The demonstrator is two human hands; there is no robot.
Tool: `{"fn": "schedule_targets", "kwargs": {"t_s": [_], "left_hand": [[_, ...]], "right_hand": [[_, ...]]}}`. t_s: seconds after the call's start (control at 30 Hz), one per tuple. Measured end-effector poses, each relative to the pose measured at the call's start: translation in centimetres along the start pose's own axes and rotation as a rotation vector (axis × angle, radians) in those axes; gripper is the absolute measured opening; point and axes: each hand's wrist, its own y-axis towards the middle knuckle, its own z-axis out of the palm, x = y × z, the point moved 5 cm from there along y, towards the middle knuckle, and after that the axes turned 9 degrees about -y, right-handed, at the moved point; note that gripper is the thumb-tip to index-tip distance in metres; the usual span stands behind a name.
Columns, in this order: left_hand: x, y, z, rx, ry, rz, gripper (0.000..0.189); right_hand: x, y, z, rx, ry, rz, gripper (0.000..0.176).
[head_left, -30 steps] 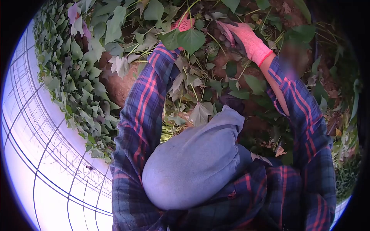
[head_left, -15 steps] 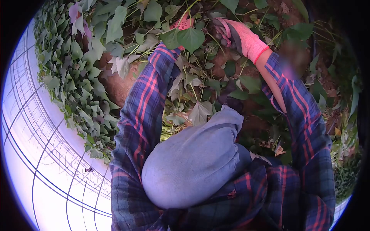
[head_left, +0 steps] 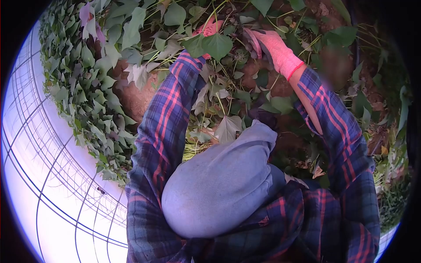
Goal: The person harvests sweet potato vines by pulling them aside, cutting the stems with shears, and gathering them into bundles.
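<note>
My left hand (head_left: 210,28), in a pink glove, reaches in among leafy vines at the top of the head view. Broad green leaves (head_left: 217,46) cover much of it, and its fingers are hidden. To its right is my right hand (head_left: 271,47), in a pink glove with a dark palm. Its fingers are curled inward, low among thin stems and close to the soil; what they hold, if anything, cannot be made out. A small gap of tangled stems (head_left: 234,55) lies between the two hands.
Dense vine leaves (head_left: 87,87) fill the left side, beside a pale wall or sheet with dark grid lines (head_left: 52,188). Brown soil (head_left: 133,98) shows between plants. My bent knee in blue-grey trousers (head_left: 215,184) is below the hands. Grass (head_left: 392,197) grows at right.
My right hand has shifted slightly down and turned, its fingers pointing lower towards the stems. My left hand has barely moved.
</note>
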Motion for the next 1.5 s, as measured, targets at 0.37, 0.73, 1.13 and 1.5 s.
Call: {"fn": "schedule_targets", "kwargs": {"t_s": [0.37, 0.73, 1.13, 1.5], "left_hand": [[-3.5, 0.7, 2.1, 0.087, 0.622, 0.016, 0.05], [-2.3, 2.1, 1.7, 0.054, 1.061, 0.19, 0.061], [-10.4, -2.8, -0.9, -0.272, 1.074, 0.045, 0.048], [-27.3, -16.8, -6.8, -1.098, 1.227, 0.354, 0.023]], "right_hand": [[1.2, 1.9, 0.6, 0.048, -0.112, 0.147, 0.018], [0.5, -3.0, -0.3, -0.233, -0.944, -0.55, 0.039], [-2.3, -9.1, -1.0, -0.116, -0.883, -0.64, 0.041], [1.8, -7.7, -1.2, 0.033, -0.03, 0.03, 0.037]]}}
